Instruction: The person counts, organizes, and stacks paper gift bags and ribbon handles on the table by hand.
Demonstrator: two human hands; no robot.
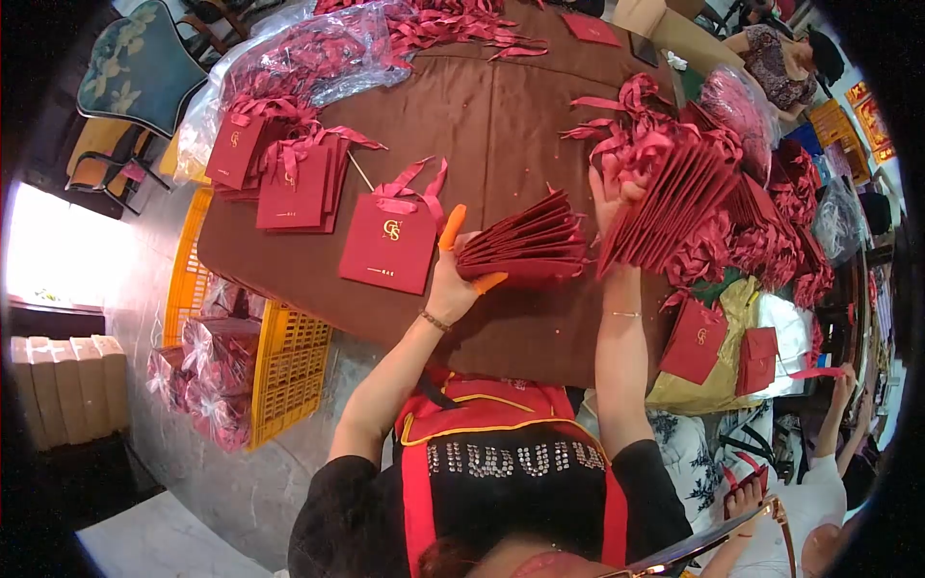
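My left hand point(455, 281), with orange finger covers on two digits, is closed on a fanned stack of small red paper gift bags point(528, 247). Beside it, my right hand point(613, 200) grips another fanned bundle of red gift bags point(674, 200), whose pink-red ribbons bunch at the top. Just left of my left hand lies a single red gift bag point(387, 252) with a gold logo and a ribbon handle. Further left, more red gift bags point(294, 193) lie stacked with their ribbons loose.
A brown cloth covers the table point(462, 116). Ribboned bags in clear plastic point(299, 63) lie at the far left. A yellow crate point(289, 371) with wrapped bundles stands by the left edge. More ribboned bags point(761, 236) pile up at right, near another person's hand point(744, 499).
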